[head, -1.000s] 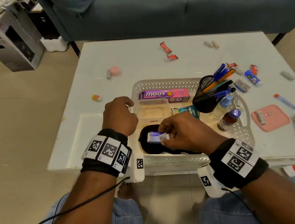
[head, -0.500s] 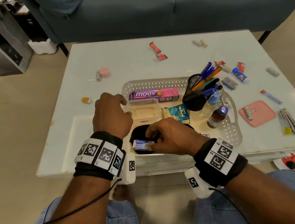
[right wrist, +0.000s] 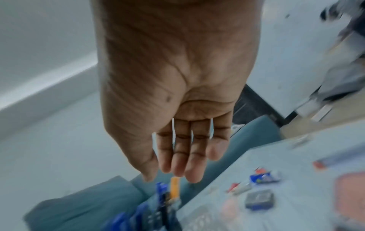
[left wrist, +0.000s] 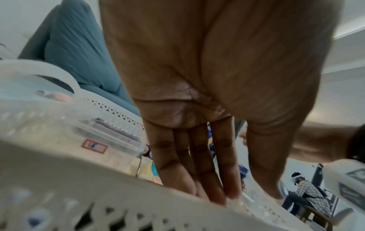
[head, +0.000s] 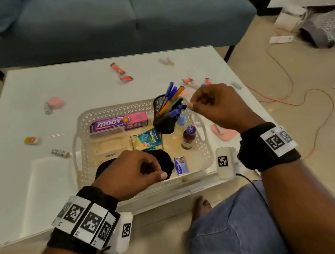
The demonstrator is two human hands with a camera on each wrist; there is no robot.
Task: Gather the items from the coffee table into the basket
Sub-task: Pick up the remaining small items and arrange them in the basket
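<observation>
- Fingers [right wrist: 183,150] of the right hand [head: 217,108] hang loosely, a little curled, and hold nothing; the right wrist view shows them straight-ish and close together above the pens.
- Fingers [left wrist: 199,164] of the left hand [head: 130,173] are relaxed and empty too, their tips close to the near rim of the basket [head: 205,156]; whether they touch it I cannot tell, since the rim blurs across the bottom of the left wrist view.
- Both wrist views are smeared by motion, so small labels are unreadable there.
- Under the left hand lies a black object [head: 167,165], largely hidden; what it is cannot be made out.
- Just right of it, inside the basket, stands a small blue-and-white packet [head: 180,165], near the left thumb but apart from it.
- Farther in lie the purple moov box [head: 118,122], a clear lidded container [head: 109,143], a teal sachet [head: 148,139], a brown bottle [head: 189,138] and a black mesh pen holder [head: 165,116], which sits just left of the right hand.
- The right hand covers part of a pink flat item [head: 225,133] on the tabletop [head: 86,90] beside the basket.
- Loose on the tabletop, well apart from both hands: red wrappers [head: 121,72], a pink round thing [head: 55,102], an orange-and-white eraser [head: 32,141] and a small tube [head: 60,153].
</observation>
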